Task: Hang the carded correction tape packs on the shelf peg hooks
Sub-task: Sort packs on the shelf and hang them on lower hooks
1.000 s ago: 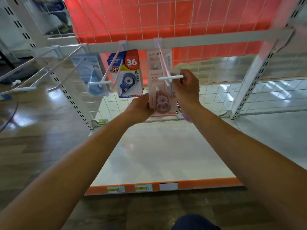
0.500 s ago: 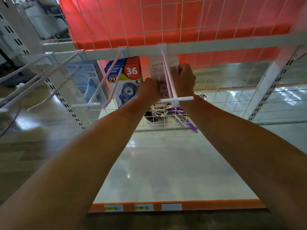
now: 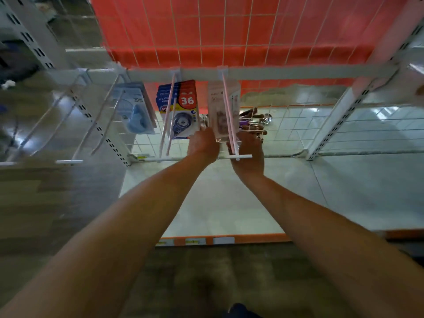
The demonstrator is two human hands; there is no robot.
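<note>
Single head-worn view — forward and down, close to the shelf (image 3: 229,198).

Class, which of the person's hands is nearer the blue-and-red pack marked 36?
Left. The left hand sits just below the lower right corner of the 36 pack; the right hand is farther right, beyond the pink pack.

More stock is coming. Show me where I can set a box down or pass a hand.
Free: the glossy white shelf board behind the orange front strip, rightward to the white slotted upright. The wire peg hook at far left looks empty. Crowded: left hand and right hand at the pink carded packs.
</note>
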